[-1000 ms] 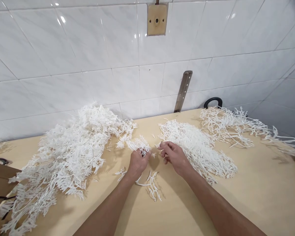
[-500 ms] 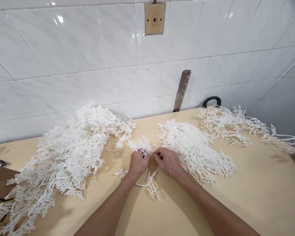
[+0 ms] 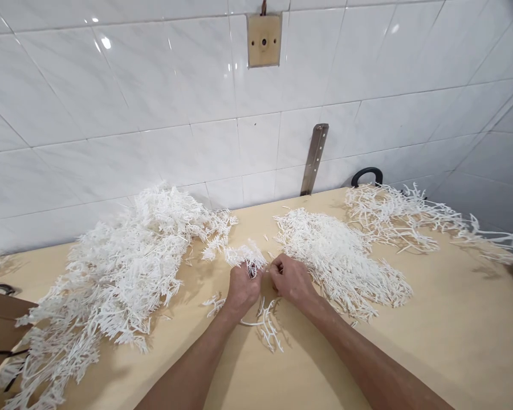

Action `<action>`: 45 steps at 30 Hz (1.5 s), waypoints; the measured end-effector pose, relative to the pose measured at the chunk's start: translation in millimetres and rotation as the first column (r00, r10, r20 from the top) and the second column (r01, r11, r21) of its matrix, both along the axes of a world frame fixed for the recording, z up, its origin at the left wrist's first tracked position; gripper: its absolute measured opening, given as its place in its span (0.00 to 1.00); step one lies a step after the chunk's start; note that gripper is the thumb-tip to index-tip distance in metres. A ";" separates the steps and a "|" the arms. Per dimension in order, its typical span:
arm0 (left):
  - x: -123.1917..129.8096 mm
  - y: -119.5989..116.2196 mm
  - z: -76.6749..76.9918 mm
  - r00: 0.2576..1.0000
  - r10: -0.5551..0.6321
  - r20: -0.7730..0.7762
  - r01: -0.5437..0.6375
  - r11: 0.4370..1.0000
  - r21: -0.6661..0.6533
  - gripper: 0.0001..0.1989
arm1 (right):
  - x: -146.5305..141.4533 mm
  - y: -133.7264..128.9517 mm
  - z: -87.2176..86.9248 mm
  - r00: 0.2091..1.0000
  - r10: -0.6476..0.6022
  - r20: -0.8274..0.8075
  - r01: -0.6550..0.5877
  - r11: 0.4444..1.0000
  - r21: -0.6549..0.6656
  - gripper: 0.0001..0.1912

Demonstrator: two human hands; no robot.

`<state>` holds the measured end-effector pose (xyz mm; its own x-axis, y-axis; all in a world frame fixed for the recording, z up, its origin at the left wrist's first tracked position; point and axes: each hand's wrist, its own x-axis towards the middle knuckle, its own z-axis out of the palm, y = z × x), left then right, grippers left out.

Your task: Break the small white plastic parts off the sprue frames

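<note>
One wall of marbled tiles [image 3: 145, 80] is seen behind a pale wood-toned tabletop [image 3: 461, 330]. Along the table's left side the largest heap of white, finely branched sprigs [image 3: 123, 273] is spread, with part of a brown cardboard box [image 3: 0, 319] showing beside its lower end. A smaller, denser mound of short white twigs [image 3: 333, 256] is laid right of centre; beyond it, a tangle of longer, barer white branches [image 3: 389, 213] is strewn near a black curved handle [image 3: 367, 170].

Between heap and mound, both hands are placed. Left hand [image 3: 243, 287]: closed on a small bunch of white sprigs [image 3: 248, 254], whose tips are left jutting above the fingers. Right hand [image 3: 293, 279]: fingers curled, thumb and index narrowed just beside the left fingertips; whether a strand is caught there cannot be told.

Change noted: a second ago the right hand was held farther off, fingers looser; it has been brought in. By this, fine finger work at the bunch is judged to be under way. One loose forked sprig [image 3: 268, 328] is left lying between the forearms
</note>
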<state>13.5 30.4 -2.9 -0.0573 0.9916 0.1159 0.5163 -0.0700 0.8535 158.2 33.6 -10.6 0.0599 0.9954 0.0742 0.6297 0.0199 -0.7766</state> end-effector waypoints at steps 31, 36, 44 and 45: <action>-12.8 2.7 19.8 0.847 -0.107 0.521 0.294 0.910 -0.291 0.17 | 15.0 -1.8 4.6 0.844 0.203 -0.497 -0.256 0.966 -0.040 0.17; -22.2 7.5 18.4 0.789 -0.186 0.585 0.406 0.873 -0.270 0.18 | 17.3 0.5 4.7 0.830 0.142 -0.539 -0.182 0.983 -0.021 0.15; -27.8 10.3 13.4 0.701 -0.214 0.680 0.487 0.840 -0.238 0.13 | 15.6 -1.9 8.1 0.889 0.081 -0.451 -0.088 0.996 0.006 0.14; -28.0 9.9 13.6 0.687 -0.224 0.691 0.497 0.839 -0.222 0.13 | 15.6 -2.1 8.6 0.898 0.081 -0.433 -0.077 0.997 0.027 0.14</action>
<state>-14.5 40.3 10.8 0.3922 0.9021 -0.1799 -0.1321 0.2487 0.9595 173.8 31.5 -2.0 0.0092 0.9977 0.0678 0.2274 0.0639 -0.9717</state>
